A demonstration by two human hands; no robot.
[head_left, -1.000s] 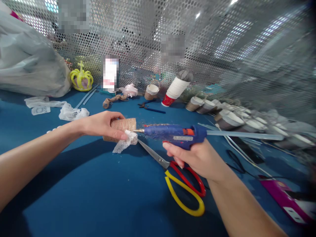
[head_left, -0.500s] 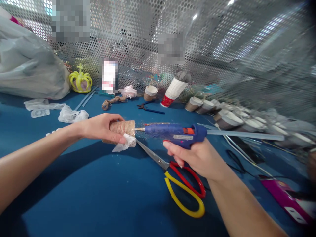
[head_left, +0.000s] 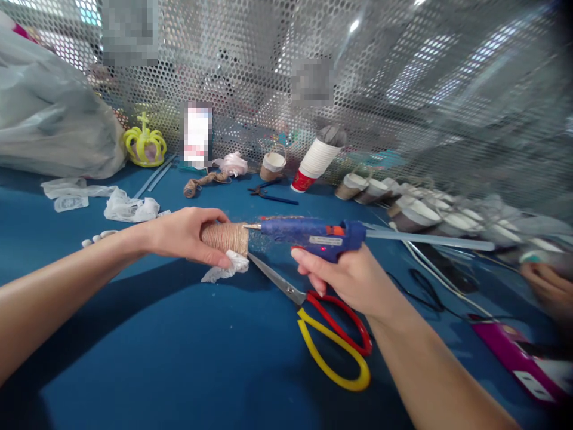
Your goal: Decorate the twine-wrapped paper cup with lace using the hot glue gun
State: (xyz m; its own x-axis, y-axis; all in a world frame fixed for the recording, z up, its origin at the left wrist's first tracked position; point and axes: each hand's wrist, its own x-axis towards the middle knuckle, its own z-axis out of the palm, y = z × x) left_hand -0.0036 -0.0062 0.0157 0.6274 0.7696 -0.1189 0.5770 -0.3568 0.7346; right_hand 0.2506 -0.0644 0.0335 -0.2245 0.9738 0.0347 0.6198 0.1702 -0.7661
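Note:
My left hand (head_left: 192,236) is wrapped round a twine-wound cup (head_left: 230,237) lying on its side. A piece of white lace (head_left: 229,267) hangs at the cup's near side, under my left thumb. In my right hand (head_left: 347,275) is a blue hot glue gun (head_left: 308,234), its metal nozzle at the upper part of the cup's right end. A long clear glue stick (head_left: 430,239) sticks out of the gun's back. Below the gun lie scissors (head_left: 293,294) with one red and one yellow handle, their blade tips near the cup.
White lace strips (head_left: 129,206) lie at left, near a yellow crown (head_left: 145,143). Behind stand a twine bundle (head_left: 192,187), pliers (head_left: 273,196), stacked paper cups (head_left: 316,161) and rows of lined cups (head_left: 416,212). A purple power strip (head_left: 510,352) and another person's hand (head_left: 548,286) are at right.
The glue gun has moved slightly left and up, bringing its nozzle over the cup's edge. The cup has shifted a little to the right. Another person's hand has appeared at the right.

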